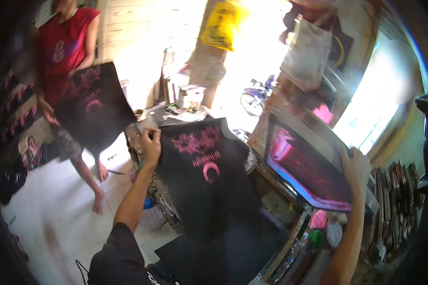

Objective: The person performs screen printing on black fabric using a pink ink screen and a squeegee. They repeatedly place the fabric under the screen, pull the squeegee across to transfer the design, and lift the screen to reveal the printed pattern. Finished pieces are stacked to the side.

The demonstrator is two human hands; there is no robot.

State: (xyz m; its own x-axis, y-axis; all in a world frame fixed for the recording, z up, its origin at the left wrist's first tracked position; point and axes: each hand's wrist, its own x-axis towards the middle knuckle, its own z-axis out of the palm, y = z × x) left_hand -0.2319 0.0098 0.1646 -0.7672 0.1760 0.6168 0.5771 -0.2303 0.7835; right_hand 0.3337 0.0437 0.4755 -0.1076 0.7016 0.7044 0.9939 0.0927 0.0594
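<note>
A black fabric piece [209, 190], apparently a shirt panel, is draped over the work board in front of me. It bears a pink print of ornate shapes and a crescent. My left hand [151, 146] is closed in a pinch at its far left corner. To the right, a screen-printing frame [309, 164] stands tilted up, its mesh smeared with pink ink. My right hand [356, 168] grips the frame's right side; part of the fingers is hidden behind it.
At left, a person in a red shirt [66, 40] holds a similar black printed panel [94, 109]. Stacked frames [395, 204] stand at far right. Pink and green containers [315, 238] sit below the raised frame. A can [191, 97] stands at the back, and a yellow bag [223, 26] hangs above.
</note>
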